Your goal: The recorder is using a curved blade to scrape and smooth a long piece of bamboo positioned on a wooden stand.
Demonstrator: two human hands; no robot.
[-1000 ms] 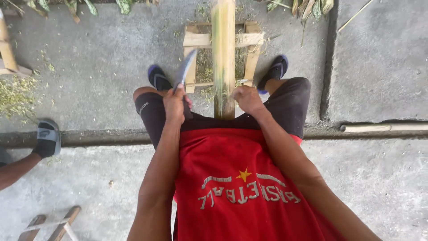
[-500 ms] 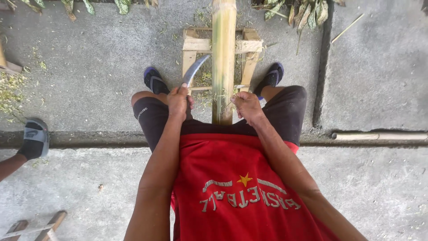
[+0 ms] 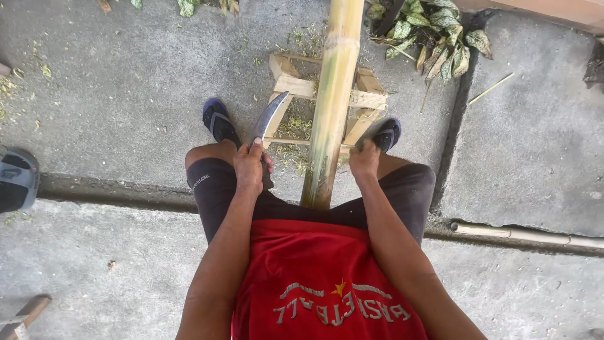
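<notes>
A thick yellow-green bamboo pole [image 3: 333,94] runs away from me between my knees and rests on a small wooden frame [image 3: 302,88]. My left hand [image 3: 250,167] grips the handle of a curved knife [image 3: 269,116], its blade pointing up and forward just left of the pole. My right hand [image 3: 365,160] is curled into a fist on my right knee, a little to the right of the pole, with nothing visible in it. My feet in blue sandals [image 3: 217,119] sit on either side of the frame.
Green shavings [image 3: 296,129] lie under the frame on the concrete floor. A leafy plant [image 3: 440,38] grows at the top right. Another person's sandalled foot [image 3: 16,179] is at the left edge. A thin bamboo stick [image 3: 522,233] lies in the floor groove.
My right hand has come off the pole and drawn back onto my knee. The knife has tilted so its blade leans toward the pole. My view has shifted left and down.
</notes>
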